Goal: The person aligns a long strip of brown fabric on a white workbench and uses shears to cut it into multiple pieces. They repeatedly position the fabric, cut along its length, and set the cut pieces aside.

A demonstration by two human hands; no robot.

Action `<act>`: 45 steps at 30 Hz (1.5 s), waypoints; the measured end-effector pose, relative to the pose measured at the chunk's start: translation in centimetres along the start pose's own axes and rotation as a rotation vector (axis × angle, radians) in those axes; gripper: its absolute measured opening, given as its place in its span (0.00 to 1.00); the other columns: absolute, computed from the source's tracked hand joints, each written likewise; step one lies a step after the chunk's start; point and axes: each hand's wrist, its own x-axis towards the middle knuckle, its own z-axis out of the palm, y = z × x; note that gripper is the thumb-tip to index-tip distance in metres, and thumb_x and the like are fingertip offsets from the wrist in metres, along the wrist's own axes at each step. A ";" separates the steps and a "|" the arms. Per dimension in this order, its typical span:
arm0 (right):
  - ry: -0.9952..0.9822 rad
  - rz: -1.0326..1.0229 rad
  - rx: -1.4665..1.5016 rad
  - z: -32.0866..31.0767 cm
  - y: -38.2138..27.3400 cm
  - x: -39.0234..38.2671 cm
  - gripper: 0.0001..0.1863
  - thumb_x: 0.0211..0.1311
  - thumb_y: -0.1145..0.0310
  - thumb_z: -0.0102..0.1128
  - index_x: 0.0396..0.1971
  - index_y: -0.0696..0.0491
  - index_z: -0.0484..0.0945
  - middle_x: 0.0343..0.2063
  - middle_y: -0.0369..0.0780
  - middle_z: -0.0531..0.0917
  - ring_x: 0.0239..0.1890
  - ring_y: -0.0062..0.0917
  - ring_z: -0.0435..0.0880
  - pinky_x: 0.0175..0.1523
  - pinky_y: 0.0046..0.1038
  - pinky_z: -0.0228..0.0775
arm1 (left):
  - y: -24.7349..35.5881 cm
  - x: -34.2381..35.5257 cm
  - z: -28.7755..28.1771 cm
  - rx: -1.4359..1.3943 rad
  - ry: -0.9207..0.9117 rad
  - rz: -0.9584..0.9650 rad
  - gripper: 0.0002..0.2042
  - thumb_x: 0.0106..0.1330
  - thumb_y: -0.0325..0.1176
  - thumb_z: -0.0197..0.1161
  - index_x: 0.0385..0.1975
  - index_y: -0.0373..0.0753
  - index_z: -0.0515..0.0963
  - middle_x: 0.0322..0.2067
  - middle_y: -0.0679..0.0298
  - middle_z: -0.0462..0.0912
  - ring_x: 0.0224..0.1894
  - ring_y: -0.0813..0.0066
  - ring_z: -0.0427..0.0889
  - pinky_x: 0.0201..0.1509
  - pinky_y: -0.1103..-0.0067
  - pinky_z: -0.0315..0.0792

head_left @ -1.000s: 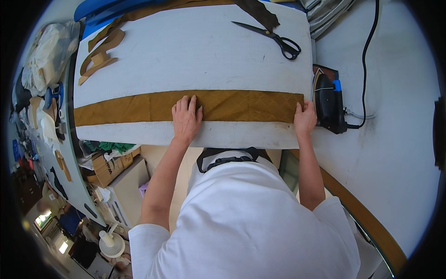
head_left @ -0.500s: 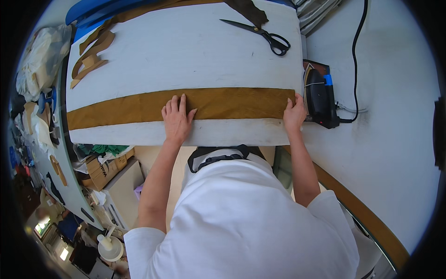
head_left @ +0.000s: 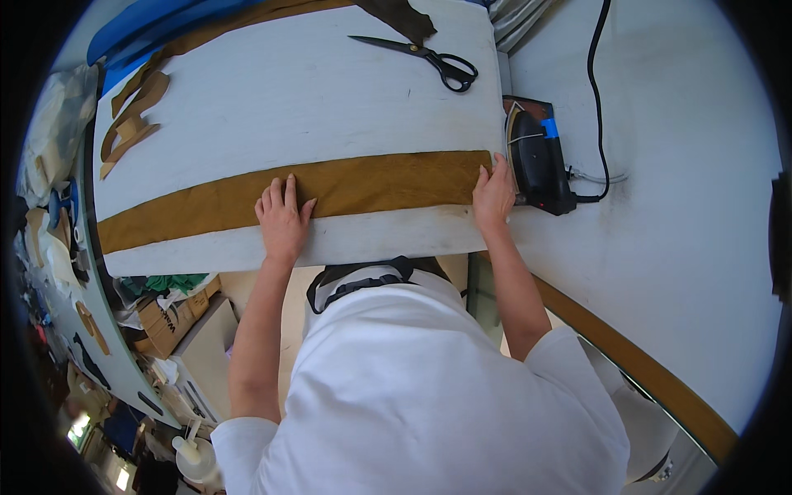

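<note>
A long brown fabric strip (head_left: 379,183) lies flat across the near part of the white padded board (head_left: 272,107). My left hand (head_left: 282,219) rests on the strip's near edge, left of its middle, palm down with fingers spread. At the strip's right end is my right hand (head_left: 494,196), its thumb on the fabric and its index finger just past the end, with a gap between them. The other fingers of that hand are partly hidden. Close beyond it stands a black iron (head_left: 538,157) with a blue piece on its handle.
Black-handled scissors (head_left: 421,54) lie at the board's far right, beside a dark fabric scrap (head_left: 400,18). Curled tan strips (head_left: 132,132) sit at the far left. The iron's black cord (head_left: 596,99) runs up the right side. A cardboard box (head_left: 173,322) stands below left.
The whole view has shifted, so the board and everything on it appear farther left. My right hand's thumb and index finger show more apart; my left hand stays on the strip.
</note>
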 end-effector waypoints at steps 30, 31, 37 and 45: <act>-0.179 -0.506 0.215 -1.1 -1.4 3.6 0.09 0.64 0.71 0.66 0.43 0.52 0.81 0.39 0.41 0.80 0.48 0.39 0.80 0.49 0.39 0.75 | 0.3 0.1 -0.3 0.006 -0.005 -0.018 0.30 0.68 0.46 0.67 0.66 0.38 0.71 0.62 0.55 0.72 0.64 0.56 0.69 0.67 0.61 0.62; -0.184 -0.507 0.217 -1.0 -1.3 3.6 0.08 0.64 0.71 0.65 0.43 0.52 0.81 0.39 0.41 0.80 0.47 0.39 0.80 0.48 0.39 0.75 | 0.3 0.1 -0.3 0.007 -0.004 -0.017 0.30 0.68 0.46 0.67 0.66 0.38 0.71 0.62 0.55 0.72 0.64 0.56 0.69 0.67 0.61 0.62; -0.207 -0.487 0.202 -0.1 -1.0 4.4 0.06 0.65 0.71 0.65 0.40 0.51 0.81 0.39 0.40 0.80 0.46 0.38 0.81 0.48 0.38 0.75 | 0.3 0.1 -0.3 0.017 -0.009 -0.020 0.30 0.68 0.46 0.67 0.66 0.38 0.71 0.62 0.55 0.72 0.64 0.56 0.69 0.68 0.62 0.62; -0.242 -0.543 0.239 -0.5 -1.7 4.8 0.05 0.65 0.71 0.64 0.39 0.51 0.80 0.38 0.40 0.79 0.46 0.39 0.80 0.48 0.39 0.75 | 0.2 0.0 0.0 0.021 0.001 -0.018 0.30 0.67 0.45 0.67 0.66 0.38 0.71 0.62 0.55 0.72 0.64 0.56 0.69 0.67 0.61 0.62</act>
